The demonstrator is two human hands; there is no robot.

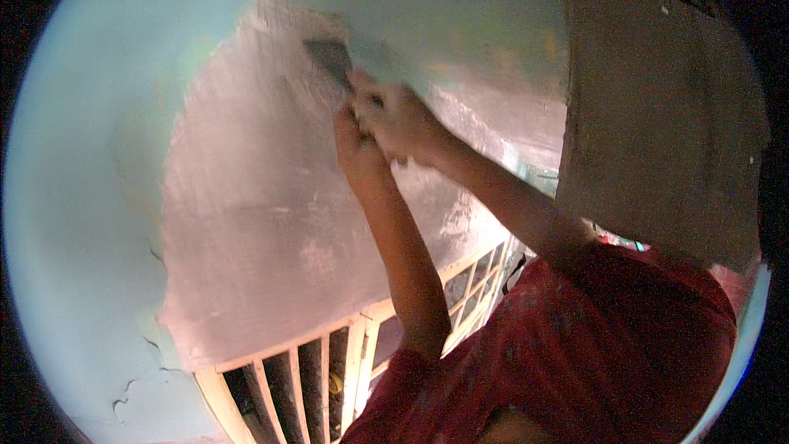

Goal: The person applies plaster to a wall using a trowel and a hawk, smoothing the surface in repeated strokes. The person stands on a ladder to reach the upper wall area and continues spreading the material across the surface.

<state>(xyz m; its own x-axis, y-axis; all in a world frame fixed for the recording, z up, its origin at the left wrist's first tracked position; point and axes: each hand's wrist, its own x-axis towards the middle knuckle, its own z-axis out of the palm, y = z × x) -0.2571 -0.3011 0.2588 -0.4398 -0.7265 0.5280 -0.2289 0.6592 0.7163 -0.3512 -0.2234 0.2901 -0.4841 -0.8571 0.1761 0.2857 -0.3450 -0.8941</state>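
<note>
A putty knife (329, 59) with a dark, broad blade lies against the upper part of a bare greyish-pink patch (263, 173) on the wall. My right hand (400, 122) is closed round its handle, slightly blurred by motion. Just below and left of it, my left hand (358, 141) is closed on the handle's lower end, touching the right hand. Most of the handle is hidden by my fingers. Both arms are raised, the blade pointing up and left. Light blue-green paint (90, 115) surrounds the patch, with a ragged edge between them.
Below the patch is a cream window frame (362, 345) with upright bars and small panes. A brown panel (657, 115) stands at the right. Thin cracks (123, 395) run through the paint at lower left. My dark red shirt (592, 337) fills the lower right.
</note>
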